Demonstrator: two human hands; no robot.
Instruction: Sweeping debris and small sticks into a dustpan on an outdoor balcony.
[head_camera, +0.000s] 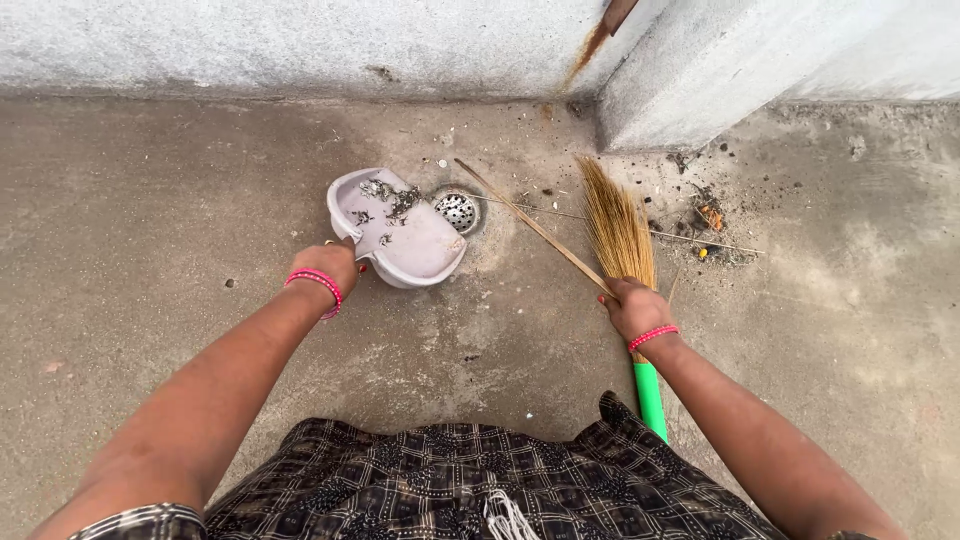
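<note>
a: checked skirt (470, 480) lowest; left hand (335, 265) grips a pale dustpan (405, 235) beside the floor drain (458, 210).

b: right hand (638, 308) clasps the grass broom (618, 225); tilting could spill debris (390, 200) down the drain.

no packages, labels, signs or screens here.

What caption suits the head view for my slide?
Left hand holds a dustpan with debris beside a floor drain; right hand holds a grass broom.
</note>
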